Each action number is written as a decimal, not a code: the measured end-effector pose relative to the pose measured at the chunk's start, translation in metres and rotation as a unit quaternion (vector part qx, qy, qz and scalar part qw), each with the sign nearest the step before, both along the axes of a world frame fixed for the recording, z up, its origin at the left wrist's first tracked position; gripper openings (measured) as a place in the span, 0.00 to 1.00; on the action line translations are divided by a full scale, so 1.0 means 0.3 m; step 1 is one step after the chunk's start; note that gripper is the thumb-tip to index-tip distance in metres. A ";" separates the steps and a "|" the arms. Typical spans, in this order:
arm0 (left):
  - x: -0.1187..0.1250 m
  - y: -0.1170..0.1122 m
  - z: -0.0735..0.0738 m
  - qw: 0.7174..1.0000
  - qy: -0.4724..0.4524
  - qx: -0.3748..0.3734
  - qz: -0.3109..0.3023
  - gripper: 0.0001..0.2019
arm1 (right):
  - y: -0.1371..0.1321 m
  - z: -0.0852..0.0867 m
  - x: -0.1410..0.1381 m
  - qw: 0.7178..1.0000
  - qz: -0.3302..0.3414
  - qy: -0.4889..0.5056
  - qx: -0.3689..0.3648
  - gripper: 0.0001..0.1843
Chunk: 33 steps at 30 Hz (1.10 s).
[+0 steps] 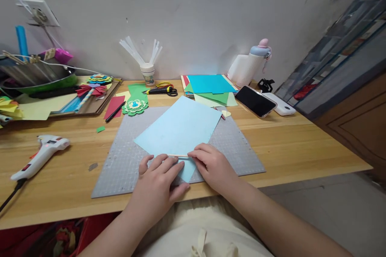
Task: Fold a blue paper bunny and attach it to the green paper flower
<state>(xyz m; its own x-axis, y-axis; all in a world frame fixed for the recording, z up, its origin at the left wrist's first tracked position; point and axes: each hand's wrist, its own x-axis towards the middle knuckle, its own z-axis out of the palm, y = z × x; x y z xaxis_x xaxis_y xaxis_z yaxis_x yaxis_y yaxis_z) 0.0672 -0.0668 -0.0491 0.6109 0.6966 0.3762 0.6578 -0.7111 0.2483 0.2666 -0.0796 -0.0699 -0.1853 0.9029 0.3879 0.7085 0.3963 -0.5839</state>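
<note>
A sheet of light blue paper (183, 126) lies turned cornerwise on the grey cutting mat (120, 168), one corner towards me. Across that near corner runs a thin pale wooden stick (177, 156). My left hand (159, 180) rests with its fingers spread over the paper's near part and the stick's left end, which they hide. At the stick's right end my right hand (212, 164) has its thumb and fingers closed in a pinch. A green layered paper flower (135, 106) sits at the mat's back left edge.
A white hot glue gun (42, 154) lies at left. Behind the mat are a black pen (115, 111), scissors (169, 90), a paper cup (147, 74) of white glue sticks and stacked coloured paper (211, 83). A phone (256, 101) and bottle (251, 64) stand back right.
</note>
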 end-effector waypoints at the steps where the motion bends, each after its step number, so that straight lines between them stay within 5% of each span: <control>1: 0.001 0.000 -0.001 1.000 -0.003 0.004 -0.002 0.15 | -0.003 -0.001 -0.001 1.000 0.001 -0.003 0.001 0.13; 14: 0.001 -0.024 -0.035 0.992 -0.044 0.108 -0.054 0.05 | -0.022 0.013 0.000 0.997 0.065 -0.037 0.013 0.13; 24: -0.007 0.026 -0.012 0.995 -0.074 -0.072 0.007 0.06 | -0.071 0.048 -0.001 0.991 0.107 -0.006 -0.079 0.15; 33: 0.000 0.011 -0.007 0.996 -0.077 -0.052 0.003 0.07 | -0.084 0.043 0.015 0.994 0.070 -0.016 -0.086 0.11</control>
<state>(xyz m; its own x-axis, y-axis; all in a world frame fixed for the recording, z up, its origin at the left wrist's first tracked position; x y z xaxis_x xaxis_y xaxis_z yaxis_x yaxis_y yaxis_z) 0.0672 -0.0634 -0.0511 0.5476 0.7398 0.3909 0.6095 -0.6728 0.4194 0.2712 -0.1047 -0.0570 -0.3238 0.9196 0.2225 0.6724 0.3892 -0.6297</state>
